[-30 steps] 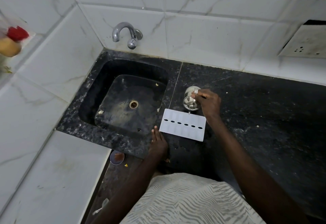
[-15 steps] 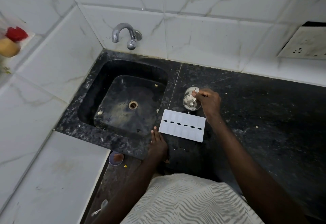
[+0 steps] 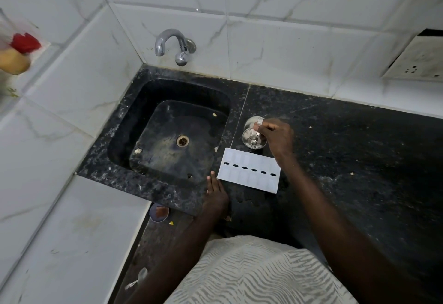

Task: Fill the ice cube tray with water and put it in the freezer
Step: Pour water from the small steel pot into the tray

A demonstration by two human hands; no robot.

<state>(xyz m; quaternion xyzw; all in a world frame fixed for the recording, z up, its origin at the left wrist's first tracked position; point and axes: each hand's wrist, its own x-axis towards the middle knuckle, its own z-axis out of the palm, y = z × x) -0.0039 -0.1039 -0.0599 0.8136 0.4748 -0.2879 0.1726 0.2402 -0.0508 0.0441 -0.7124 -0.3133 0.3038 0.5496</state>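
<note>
Head view, tray point(image 3: 249, 180) beside sink point(image 3: 124, 140), cup point(image 3: 250, 136) behind

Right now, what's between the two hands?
Head view: the ice tray lies on the counter between the left hand and the right hand, which grips a steel cup.

Walls point(image 3: 287, 47) were white marble-look tiles all round, light pretty dim. Black speckled granite worktop point(image 3: 359, 160) ran along the back wall, with a black sink point(image 3: 124, 136) sunk into its left end. Grubby socket plate point(image 3: 417, 64) sat up at the right.
</note>
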